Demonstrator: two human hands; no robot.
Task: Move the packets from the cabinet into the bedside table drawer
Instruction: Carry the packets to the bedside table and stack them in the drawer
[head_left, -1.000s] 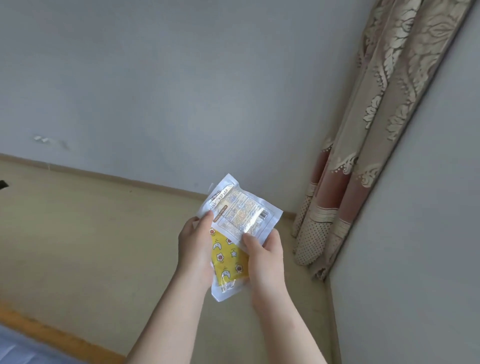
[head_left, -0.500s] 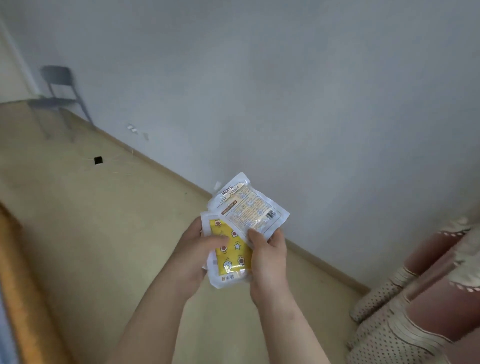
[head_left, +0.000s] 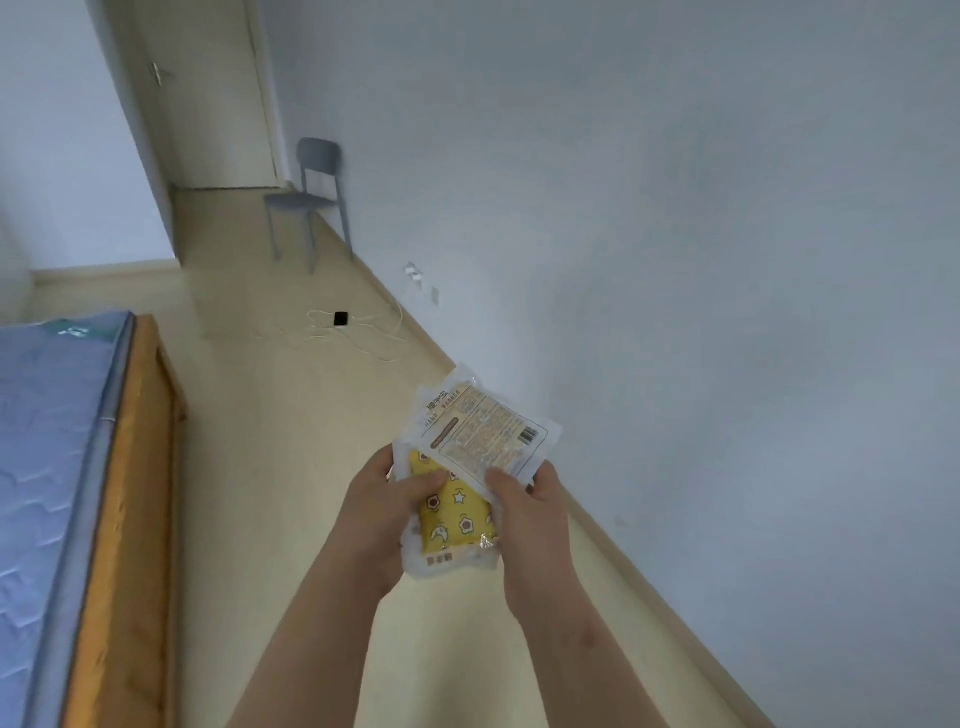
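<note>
- The bed (head_left: 47, 467), with a blue mattress and a wooden frame (head_left: 130, 493), fills the 9 o'clock side; no bedside table or drawer shows anywhere
- A door (head_left: 208, 93), a grey chair (head_left: 311, 197) and a small black device (head_left: 341, 318) on a white cable lie toward 11 and 12 o'clock, well apart from the hands
- The left hand (head_left: 384, 512) pinches the yellow packet (head_left: 452, 519), thumb across its printed face and fingers curled behind
- That packet's long axis runs from 6 to 12 o'clock; the white packet (head_left: 483, 436) overlaps its upper part and fans toward 1 o'clock, and both are held in the air above the floor
- The right hand (head_left: 524, 514) pinches the white packet's lower corner, thumb on top, and touches the yellow one's right edge
- Both hands are equally near the packets; which way the drawer lies cannot be told, though beside the bed seems likely
- Compared with half a second earlier, the curtain at 4 o'clock has gone, the mattress and door have come into view, and the grip looks unchanged
</note>
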